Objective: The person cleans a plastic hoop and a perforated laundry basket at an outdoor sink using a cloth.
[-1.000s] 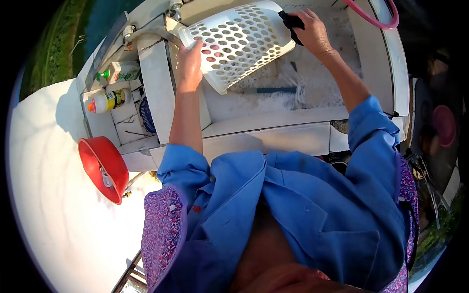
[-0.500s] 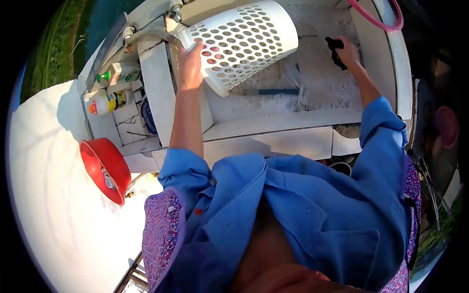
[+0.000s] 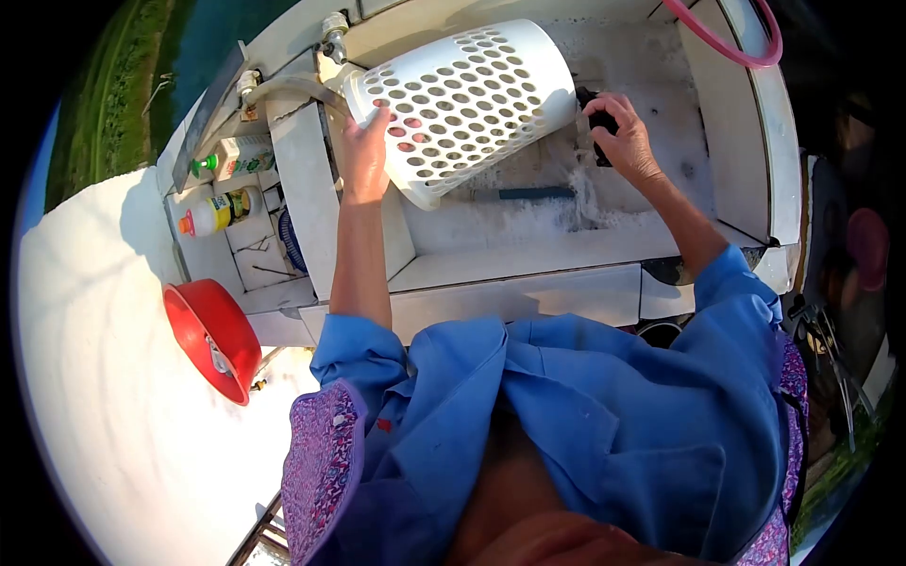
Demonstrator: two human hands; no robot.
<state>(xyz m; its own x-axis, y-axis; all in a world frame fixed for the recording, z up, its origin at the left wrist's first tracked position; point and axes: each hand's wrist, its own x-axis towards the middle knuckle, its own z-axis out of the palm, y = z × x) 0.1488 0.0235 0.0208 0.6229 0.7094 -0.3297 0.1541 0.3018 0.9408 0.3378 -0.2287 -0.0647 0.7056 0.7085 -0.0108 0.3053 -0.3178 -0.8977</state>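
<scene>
My left hand (image 3: 366, 156) grips the wide rim of a white plastic basket (image 3: 462, 99) full of round holes, with fingertips showing through them. The basket lies tilted on its side above the wet, sudsy basin floor (image 3: 651, 123). Close to the basket's base end, my right hand (image 3: 623, 141) is closed around a small black object (image 3: 602, 121), partly hidden by the fingers; its kind is unclear. Below the basket a grey-blue bar (image 3: 536, 193) lies in the basin, beside splashing water.
A tap with a hose (image 3: 300, 87) stands at the basin's left. Two bottles, one with a green pump (image 3: 236, 157) and one yellow-labelled (image 3: 222, 209), lie in the side compartment. A red bowl (image 3: 212, 340) sits lower left. A pink ring-shaped rim (image 3: 736, 47) is at upper right.
My right hand has moved left with the black object, from the basin's right side to the basket's base end. My left hand still holds the basket in nearly the same place.
</scene>
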